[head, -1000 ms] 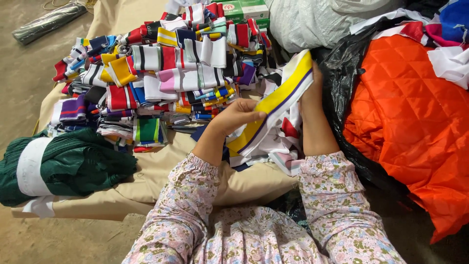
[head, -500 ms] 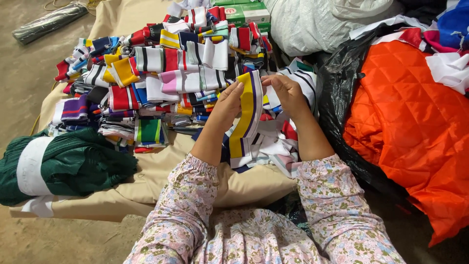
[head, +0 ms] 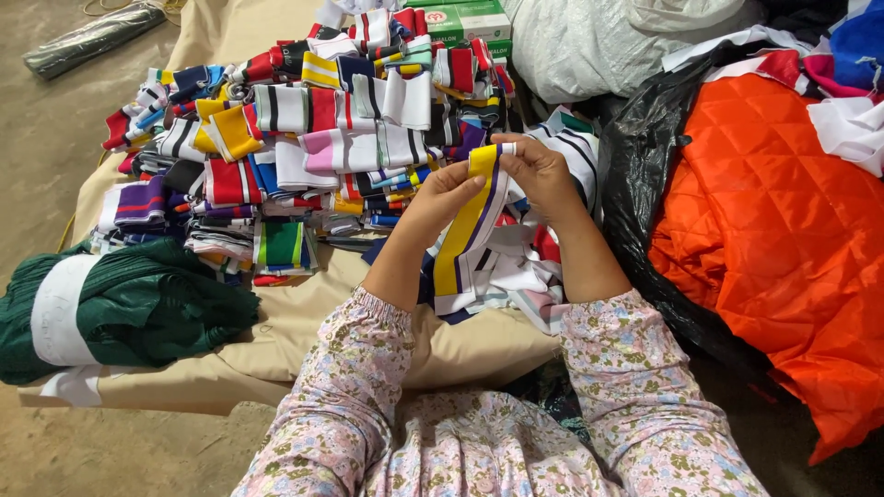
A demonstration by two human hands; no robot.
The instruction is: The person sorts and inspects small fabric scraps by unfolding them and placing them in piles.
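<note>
While both hands meet at the middle of the view, they pinch one knit band between them: a yellow, purple and white striped strip (head: 465, 225) that hangs upright from the fingers down toward the lap. The left hand (head: 442, 198) closes on it from its 9 o'clock side, thumb lying along the yellow stripe, and the right hand (head: 536, 170) grips the top end from 3 o'clock, fingers curled over the edge. The hands sit close together, nearly touching at the top of the strip, both clamped on the fabric. Its lower end rests on a loose heap of white, red and dark bands (head: 520, 276) just under the wrists.

At 11 o'clock from the hands, a large pile of folded striped bands (head: 304, 138) in red, white, yellow, blue and purple spreads over a tan cloth (head: 304, 322). At 8 o'clock a dark green knit bundle with a white band (head: 120, 308) lies on the same cloth, well apart from the hands. At 3 o'clock an orange quilted fabric (head: 783, 239) sits in a black plastic bag (head: 645, 184). At 1 o'clock stands a white sack (head: 589, 46), with a green and white carton (head: 470, 20) beside it at 12 o'clock. Floral sleeves (head: 368, 387) cover both forearms.
</note>
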